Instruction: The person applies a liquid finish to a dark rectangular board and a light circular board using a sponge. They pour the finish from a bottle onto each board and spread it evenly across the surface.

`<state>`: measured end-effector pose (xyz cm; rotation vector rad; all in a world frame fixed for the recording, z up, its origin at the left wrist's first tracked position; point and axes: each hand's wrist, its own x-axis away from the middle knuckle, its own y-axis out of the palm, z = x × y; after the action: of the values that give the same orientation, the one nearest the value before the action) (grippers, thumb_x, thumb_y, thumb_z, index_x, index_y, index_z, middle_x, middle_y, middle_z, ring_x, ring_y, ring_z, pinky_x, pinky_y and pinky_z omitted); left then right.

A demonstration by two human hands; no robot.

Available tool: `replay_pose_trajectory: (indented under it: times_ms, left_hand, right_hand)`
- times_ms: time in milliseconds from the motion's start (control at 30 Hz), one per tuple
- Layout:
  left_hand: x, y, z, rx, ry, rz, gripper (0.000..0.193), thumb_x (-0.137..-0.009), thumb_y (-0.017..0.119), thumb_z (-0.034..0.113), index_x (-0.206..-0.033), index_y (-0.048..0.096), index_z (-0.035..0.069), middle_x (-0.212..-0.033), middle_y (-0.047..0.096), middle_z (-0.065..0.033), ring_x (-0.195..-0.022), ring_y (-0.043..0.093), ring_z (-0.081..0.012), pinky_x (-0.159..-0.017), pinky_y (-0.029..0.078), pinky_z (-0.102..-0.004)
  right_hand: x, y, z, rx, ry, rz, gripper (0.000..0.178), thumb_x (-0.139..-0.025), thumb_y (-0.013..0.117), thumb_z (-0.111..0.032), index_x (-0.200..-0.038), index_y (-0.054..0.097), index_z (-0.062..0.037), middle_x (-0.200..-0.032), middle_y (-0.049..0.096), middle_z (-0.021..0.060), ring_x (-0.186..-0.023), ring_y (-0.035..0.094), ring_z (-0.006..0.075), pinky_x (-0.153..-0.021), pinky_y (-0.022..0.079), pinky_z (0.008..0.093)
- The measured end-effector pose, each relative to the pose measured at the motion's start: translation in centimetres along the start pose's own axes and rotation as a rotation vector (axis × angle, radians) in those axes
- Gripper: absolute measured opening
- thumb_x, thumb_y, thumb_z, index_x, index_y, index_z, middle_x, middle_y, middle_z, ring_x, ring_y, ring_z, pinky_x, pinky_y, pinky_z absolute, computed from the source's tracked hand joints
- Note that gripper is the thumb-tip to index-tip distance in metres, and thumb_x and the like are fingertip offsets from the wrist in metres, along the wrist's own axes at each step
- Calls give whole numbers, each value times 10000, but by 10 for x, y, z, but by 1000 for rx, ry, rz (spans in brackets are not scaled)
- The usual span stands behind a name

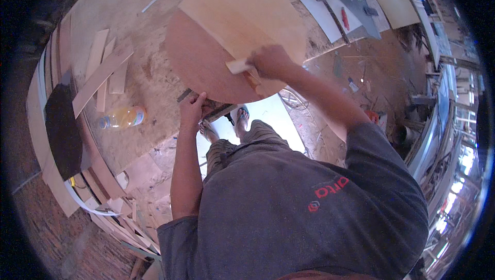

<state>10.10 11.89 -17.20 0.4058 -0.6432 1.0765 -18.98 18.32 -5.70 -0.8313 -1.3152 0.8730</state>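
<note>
A large round wooden board [206, 58] lies over the near edge of the workbench. Its face is two-toned, reddish brown on the near left and pale tan on the far right. My right hand [271, 63], slightly blurred, is closed around a pale flat piece [237, 66] pressed to the board where the two tones meet. What that piece is made of I cannot make out. At the lower left rim, my left hand [192, 106] grips the board's edge with the thumb up; its other fingers are partly hidden.
Thin wood strips [105, 76] lie crossed on the workbench [144, 37] to the left, beside a clear plastic bottle [124, 117] on its side. A hammer [336, 19], a red-handled tool [345, 18] and sheet offcuts [309, 6] sit at the far right. Boards lean along the left side.
</note>
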Motion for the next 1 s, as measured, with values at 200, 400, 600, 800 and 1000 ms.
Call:
replay_pose_trajectory:
  times_ms: [200,400,600,800,1000]
  left_hand:
    - [-18,-6,-6,-67,63,-100,393,-941,748,330,-904,724,-61,-814,717,-114,-658,675,-169,-574,551,-307]
    - [-16,-10,20,-503,199,-198,424,-928,756,368,-870,726,-52,-770,713,-113,-629,653,-171,-545,506,-308]
    - [-25,-24,9,-341,150,-278,384,-945,739,326,-862,723,-49,-738,684,-92,-657,653,-169,-592,531,-330]
    - [11,-34,20,-135,74,-186,354,-968,716,322,-916,705,-28,-770,674,-74,-682,640,-146,-584,522,-322]
    - [-7,-35,1,-104,152,40,358,-982,694,362,-932,680,7,-757,637,-50,-647,598,-130,-592,492,-291]
  right_hand:
    - [101,67,-12,-103,-60,51,255,-821,697,-232,-1057,783,-277,-955,747,40,-968,730,274,-760,590,453]
    - [138,71,-12,-610,116,68,232,-955,649,-238,-1162,752,-219,-1059,754,67,-969,722,297,-806,571,442]
    - [7,-6,-34,-600,187,641,270,-917,657,-93,-1181,710,-104,-1103,719,106,-1010,687,332,-853,544,450]
    - [-33,1,-53,-250,206,387,317,-872,632,-134,-1167,734,-185,-1138,714,89,-1049,683,309,-885,562,454]
    - [-75,-4,2,-191,345,345,277,-872,644,-187,-1120,763,-219,-1047,737,52,-1002,705,315,-829,577,459]
